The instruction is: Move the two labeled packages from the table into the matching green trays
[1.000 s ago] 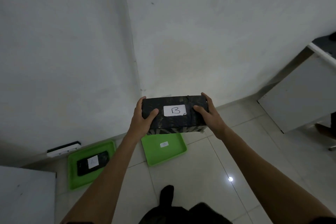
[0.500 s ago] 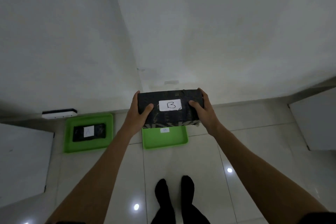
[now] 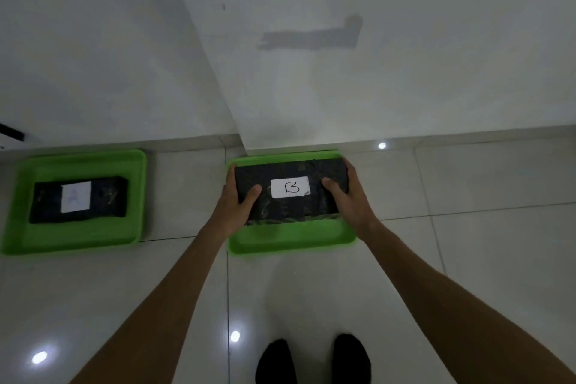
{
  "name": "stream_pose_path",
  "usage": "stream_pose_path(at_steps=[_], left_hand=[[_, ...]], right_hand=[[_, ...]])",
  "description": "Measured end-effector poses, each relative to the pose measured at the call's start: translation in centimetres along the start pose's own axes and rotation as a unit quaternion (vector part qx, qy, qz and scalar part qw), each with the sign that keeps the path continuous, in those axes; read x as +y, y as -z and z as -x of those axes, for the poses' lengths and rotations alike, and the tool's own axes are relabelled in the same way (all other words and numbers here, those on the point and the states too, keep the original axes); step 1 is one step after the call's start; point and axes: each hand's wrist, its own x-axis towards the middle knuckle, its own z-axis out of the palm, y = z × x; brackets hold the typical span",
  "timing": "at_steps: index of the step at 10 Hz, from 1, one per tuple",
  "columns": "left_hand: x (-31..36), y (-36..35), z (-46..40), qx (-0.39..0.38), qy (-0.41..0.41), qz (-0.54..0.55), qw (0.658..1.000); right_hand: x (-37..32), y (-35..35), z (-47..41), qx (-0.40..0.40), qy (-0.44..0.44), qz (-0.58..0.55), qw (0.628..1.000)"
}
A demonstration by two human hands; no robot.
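Gripping the dark package marked "B" [image 3: 291, 192] at both short ends, the two hands hold it over the right green tray [image 3: 290, 240]. Left hand [image 3: 238, 206]: fingers wrapped round the left end, thumb lying across the top face. Right hand [image 3: 346, 193]: fingers round the right end, thumb on top beside the white label [image 3: 290, 187]. Both hands closed firmly on the package. Package long axis runs left to right, label face up, letter legible. It sits within the tray outline, toward the far rim; a strip of bare tray shows along the near side. Cannot tell whether the underside touches the tray floor.

Left green tray [image 3: 78, 237] rests on the floor tiles [image 3: 467, 259], well apart from the right one. In it lies a second dark package [image 3: 106, 199], flat, with a white label [image 3: 76, 196] whose letter is faint and blurred. Both trays sit close to the base of the white wall [image 3: 374, 87]. Two dark feet [image 3: 311, 362] at the bottom edge, near side of the right tray.
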Motion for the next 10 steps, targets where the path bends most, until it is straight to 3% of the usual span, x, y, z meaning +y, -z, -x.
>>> stream_pose_path(at_steps=[2, 5, 6, 7, 10], left_hand=[[-7.7, -3.8, -6.0, -0.007, 0.046, 0.016, 0.999], [-9.3, -4.8, -7.4, -0.003, 0.051, 0.027, 0.998], [-7.7, -4.0, -6.0, -0.004, 0.052, -0.045, 0.998], [-4.3, -2.0, -2.9, -0.022, 0.029, -0.182, 0.983], [16.6, 8.7, 9.6, -0.093, -0.07, -0.332, 0.936]], right_hand=[[8.8, -2.2, -6.1, -0.023, -0.025, 0.023, 0.999], [11.6, -2.4, -8.6, -0.025, -0.051, 0.033, 0.998], [9.4, -1.6, -7.5, -0.031, -0.059, 0.073, 0.995], [5.4, -0.1, -4.8, -0.031, -0.029, 0.19, 0.981], [-18.3, 5.3, 6.9, -0.134, 0.06, 0.351, 0.925]])
